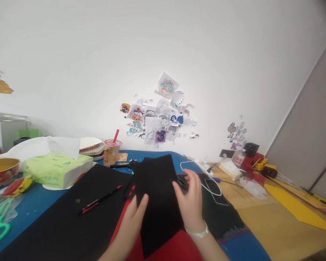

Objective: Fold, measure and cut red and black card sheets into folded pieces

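Note:
A black sheet [160, 203], paper or cloth I cannot tell, is held up at a slant in front of me. My left hand [134, 214] grips its left edge, thumb on the front and the other fingers partly hidden behind. At the right edge, my right hand [191, 199] has its thumb and fingers apart, the thumb close to or touching the sheet. Under the sheet lies something red [176, 248]. Left of it, a black and red pen [100, 200] rests on a larger black sheet [67, 221].
Green scissors [0, 223], a tissue pack [59, 168] and a bowl [2, 172] are at the left. A drink cup [112, 152] with a straw stands at the back. Right of my hands lie a white cable [216, 181], a phone-like outline [217, 194] and a yellow sheet [296, 206].

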### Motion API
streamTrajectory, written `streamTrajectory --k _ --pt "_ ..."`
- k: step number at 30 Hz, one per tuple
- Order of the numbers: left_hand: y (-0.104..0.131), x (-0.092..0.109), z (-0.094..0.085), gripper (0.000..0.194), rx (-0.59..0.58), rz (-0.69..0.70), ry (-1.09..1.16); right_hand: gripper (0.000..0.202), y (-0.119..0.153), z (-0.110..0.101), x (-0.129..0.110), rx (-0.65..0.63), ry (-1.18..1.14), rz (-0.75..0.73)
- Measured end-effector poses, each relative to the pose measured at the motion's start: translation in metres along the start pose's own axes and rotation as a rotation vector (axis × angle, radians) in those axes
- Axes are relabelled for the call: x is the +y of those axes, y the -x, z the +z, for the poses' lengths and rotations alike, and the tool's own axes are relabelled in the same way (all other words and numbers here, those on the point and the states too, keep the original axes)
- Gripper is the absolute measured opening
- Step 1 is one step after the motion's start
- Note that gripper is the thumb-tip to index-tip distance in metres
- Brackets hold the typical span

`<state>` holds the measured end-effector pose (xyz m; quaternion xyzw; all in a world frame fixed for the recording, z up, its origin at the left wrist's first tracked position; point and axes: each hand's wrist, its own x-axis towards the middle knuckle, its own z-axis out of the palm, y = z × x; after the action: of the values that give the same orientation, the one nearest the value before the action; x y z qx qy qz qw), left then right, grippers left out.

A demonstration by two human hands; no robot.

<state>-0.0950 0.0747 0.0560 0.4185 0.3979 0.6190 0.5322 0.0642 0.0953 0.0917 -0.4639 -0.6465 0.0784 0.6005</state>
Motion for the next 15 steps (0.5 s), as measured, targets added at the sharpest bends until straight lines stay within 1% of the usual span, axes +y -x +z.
streamTrajectory --k 1,2,3,4,5,6,7,9,11,15 --pt "0.000 -0.001 -0.002 0.058 0.026 -0.008 0.013 0.052 0.009 0.002 -0.006 -0.023 0.083 -0.112" --pt "0.001 -0.002 -0.003 0.060 0.040 -0.018 0.027 0.063 0.018 0.004 -0.011 -0.111 0.125 -0.218" --pt "0.001 -0.003 -0.004 0.061 0.039 -0.026 0.043 0.077 0.026 0.007 -0.016 -0.204 0.145 -0.291" --pt "0.002 -0.004 -0.005 0.065 0.019 -0.027 0.062 0.089 0.034 0.010 -0.020 -0.266 0.158 -0.328" --pt "0.003 -0.003 -0.005 0.070 -0.017 -0.021 0.083 0.096 0.039 0.013 -0.023 -0.306 0.164 -0.340" --pt "0.003 -0.003 -0.005 0.075 -0.060 -0.005 0.104 0.096 0.042 0.015 -0.025 -0.321 0.164 -0.337" --pt "0.003 -0.001 -0.004 0.079 -0.097 0.017 0.123 0.091 0.043 0.016 -0.026 -0.330 0.154 -0.336" --pt "0.002 0.002 -0.002 0.075 -0.125 0.055 0.145 0.071 0.041 0.015 -0.028 -0.360 0.098 -0.351" --pt "-0.001 0.005 0.000 0.071 -0.098 0.067 0.155 0.057 0.035 0.009 -0.031 -0.397 0.009 -0.361" --pt "-0.006 0.007 0.003 0.080 -0.030 0.063 0.188 0.046 0.024 -0.006 -0.041 -0.451 -0.160 -0.313"
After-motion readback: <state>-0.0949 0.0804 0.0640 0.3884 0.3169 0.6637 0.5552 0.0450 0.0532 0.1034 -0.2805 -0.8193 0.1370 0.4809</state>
